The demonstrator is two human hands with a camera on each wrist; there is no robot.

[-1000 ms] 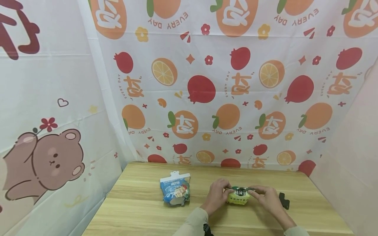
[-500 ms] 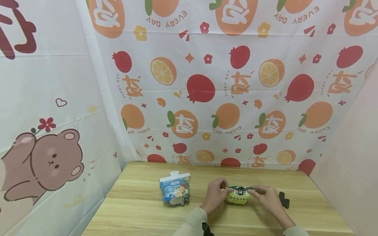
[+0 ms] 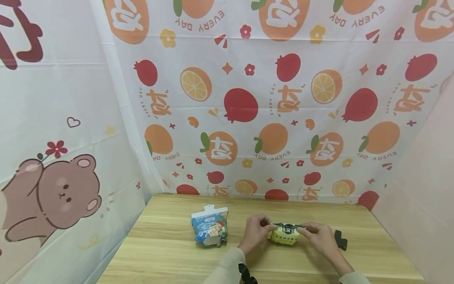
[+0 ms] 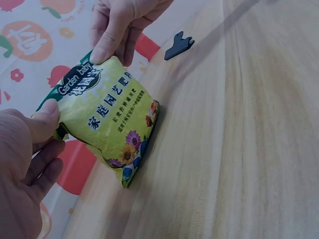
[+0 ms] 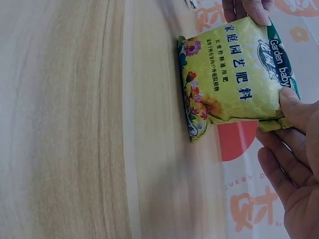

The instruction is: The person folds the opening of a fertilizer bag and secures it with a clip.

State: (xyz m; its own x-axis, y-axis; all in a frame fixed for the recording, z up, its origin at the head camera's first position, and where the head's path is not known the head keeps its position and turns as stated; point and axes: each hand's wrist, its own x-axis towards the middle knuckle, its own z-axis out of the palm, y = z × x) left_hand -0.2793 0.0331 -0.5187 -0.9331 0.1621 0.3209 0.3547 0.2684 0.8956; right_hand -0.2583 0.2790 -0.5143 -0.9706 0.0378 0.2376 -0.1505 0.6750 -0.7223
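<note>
A yellow-green fertilizer bag (image 3: pixel 285 236) with a dark green top band is upright on the table, its printed front towards me. My left hand (image 3: pixel 255 232) pinches the band's left end between thumb and fingers. At the other end, my right hand (image 3: pixel 322 238) pinches the same top edge. Flowers are printed along the bag's bottom in the left wrist view, where the thumb of the left hand (image 4: pixel 25 164) presses on the front. A black sealing clip (image 3: pixel 341 240) lies on the table just right of the right hand.
Left of the hands lies a blue bag (image 3: pixel 209 228) with a white clip (image 3: pixel 209 212) across its top. The wooden table (image 3: pixel 170 256) ends at a fruit-print cloth (image 3: pixel 262 165) behind. Cloth also hangs along both sides.
The left hand has slid slightly to the left along the bag's top edge, and more of the green band shows between the hands. The right hand keeps its pinch almost unmoved.
</note>
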